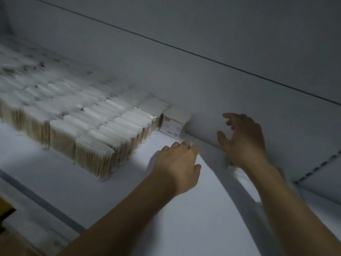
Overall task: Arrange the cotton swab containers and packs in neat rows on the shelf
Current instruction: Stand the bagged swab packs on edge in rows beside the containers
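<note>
- Clear packs of wooden-stick cotton swabs [96, 133] stand in tight rows on the left part of the white shelf [184, 228], reaching to the far wall.
- A small white box with a red mark [172, 125] stands just beside the right end of the far rows.
- The left hand [177, 161] rests on the shelf right of the rows, fingers curled under; whether its grip holds anything cannot be told.
- The right hand [243, 143] is farther right, near the grey back panel [221, 52], its grip wide, fingers spread, holding nothing.
- A blurred pack edge [232, 163] shows under its wrist.
</note>
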The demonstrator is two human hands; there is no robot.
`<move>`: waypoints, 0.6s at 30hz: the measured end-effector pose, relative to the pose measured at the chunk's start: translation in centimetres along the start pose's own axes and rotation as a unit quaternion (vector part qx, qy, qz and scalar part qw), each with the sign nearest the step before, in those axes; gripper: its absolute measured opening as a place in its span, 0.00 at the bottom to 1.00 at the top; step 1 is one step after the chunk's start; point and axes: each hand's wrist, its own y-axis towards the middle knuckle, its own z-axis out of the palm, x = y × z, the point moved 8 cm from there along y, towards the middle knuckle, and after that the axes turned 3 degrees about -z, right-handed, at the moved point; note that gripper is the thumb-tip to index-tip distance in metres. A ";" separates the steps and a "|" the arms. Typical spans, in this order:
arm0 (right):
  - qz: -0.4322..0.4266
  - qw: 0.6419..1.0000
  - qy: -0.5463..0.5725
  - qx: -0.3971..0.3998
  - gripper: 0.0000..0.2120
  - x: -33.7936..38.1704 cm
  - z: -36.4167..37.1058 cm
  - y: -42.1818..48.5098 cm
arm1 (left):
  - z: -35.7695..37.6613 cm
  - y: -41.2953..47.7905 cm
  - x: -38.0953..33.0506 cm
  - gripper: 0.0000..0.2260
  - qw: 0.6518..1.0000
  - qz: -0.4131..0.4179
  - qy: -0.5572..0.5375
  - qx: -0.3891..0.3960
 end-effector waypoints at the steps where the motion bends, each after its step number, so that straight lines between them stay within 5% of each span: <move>1: 0.027 1.000 0.005 0.009 0.19 -2.0 -0.7 -0.6 | -0.3 0.4 -0.6 0.16 1.000 0.018 -0.002 0.004; 5: 0.115 0.993 0.008 0.017 0.15 -8.0 -2.7 -3.9 | 0.3 3.2 -4.3 0.17 0.994 0.096 -0.038 0.020; 13: 0.027 0.999 -0.032 0.031 0.27 -7.6 0.3 -9.6 | 6.0 4.0 -5.0 0.21 0.992 0.118 -0.032 0.025; 18: 0.010 0.996 -0.077 -0.034 0.17 -7.1 -0.4 -9.1 | 5.3 3.7 -4.3 0.24 0.991 0.091 -0.102 -0.006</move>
